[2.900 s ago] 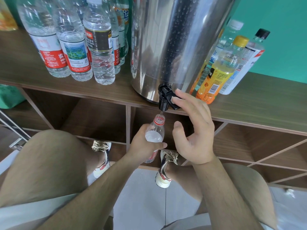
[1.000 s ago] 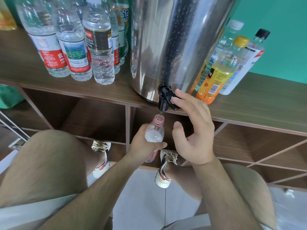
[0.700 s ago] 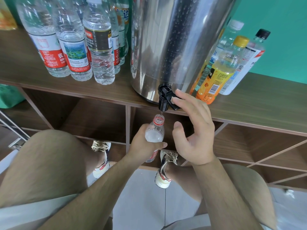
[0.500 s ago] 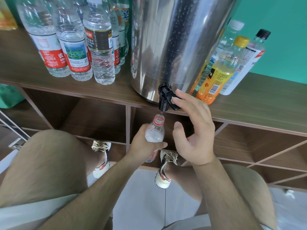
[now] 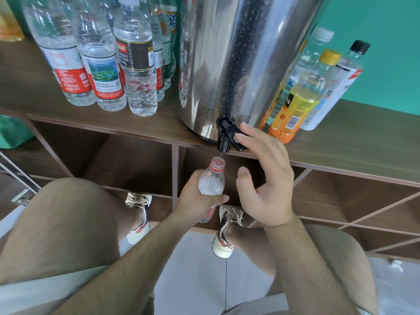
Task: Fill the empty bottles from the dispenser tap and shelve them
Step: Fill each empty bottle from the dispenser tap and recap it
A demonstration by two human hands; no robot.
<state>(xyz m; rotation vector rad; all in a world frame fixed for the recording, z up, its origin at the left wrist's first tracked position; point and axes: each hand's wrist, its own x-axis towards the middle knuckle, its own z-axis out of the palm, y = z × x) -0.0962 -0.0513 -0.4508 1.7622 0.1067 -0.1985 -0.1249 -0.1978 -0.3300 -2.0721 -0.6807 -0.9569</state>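
A steel dispenser (image 5: 241, 60) stands on the wooden shelf top (image 5: 352, 142), its black tap (image 5: 225, 135) hanging over the front edge. My left hand (image 5: 195, 201) grips a small clear bottle (image 5: 212, 183) with a red neck ring, upright, its open mouth right under the spout. A thin stream of water runs into it, and the water reaches up to its shoulder. My right hand (image 5: 263, 178) has its fingertips pressing the tap's lever, fingers fairly straight, thumb apart.
Several filled water bottles (image 5: 100, 64) stand left of the dispenser. A yellow-capped orange drink bottle (image 5: 302, 96) and two more bottles stand to its right. Open wooden cubbies (image 5: 127, 164) lie below. My knees and shoes are close in front.
Both hands and the bottle have stayed in place under the tap. The water level in the bottle has stayed about the same.
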